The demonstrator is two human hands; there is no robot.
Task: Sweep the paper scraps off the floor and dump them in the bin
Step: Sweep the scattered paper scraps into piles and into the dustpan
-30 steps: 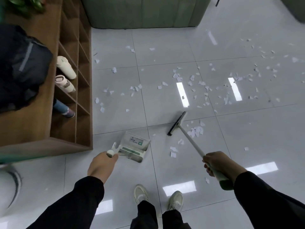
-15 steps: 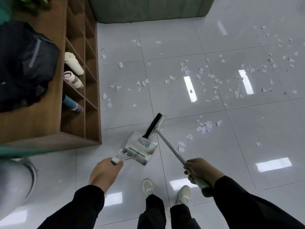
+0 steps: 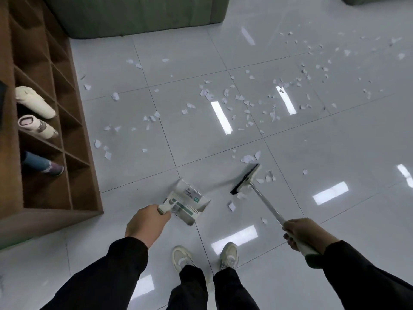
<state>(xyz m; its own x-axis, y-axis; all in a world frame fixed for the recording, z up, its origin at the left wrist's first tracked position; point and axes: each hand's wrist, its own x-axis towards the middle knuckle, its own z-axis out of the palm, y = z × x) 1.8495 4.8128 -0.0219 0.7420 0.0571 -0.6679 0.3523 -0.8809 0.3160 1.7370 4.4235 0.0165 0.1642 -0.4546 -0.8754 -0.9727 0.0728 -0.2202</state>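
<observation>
My left hand (image 3: 146,222) is curled tight round the short handle of the dustpan (image 3: 188,201), fingers wrapped fully, nothing loose; the pan hangs tilted just ahead of my left shoe (image 3: 181,258), its clear mouth turned toward the far side of the floor (image 3: 335,153). My right hand (image 3: 306,233) grips the broom (image 3: 257,189) low on its pale handle, fingers closed all the way round the shaft, with the green end of the handle poking out past my wrist. The broom's black bristle head sits on the tiles to the right of the dustpan, apart from it, with several paper scraps (image 3: 250,158) touching or just beside the bristles. Many more scraps lie scattered across the middle and far right of the floor. At the floor's left edge stands a wooden shelf (image 3: 67,130) with bottles lying in its compartments, and a green sofa (image 3: 138,16) runs along the far edge.
</observation>
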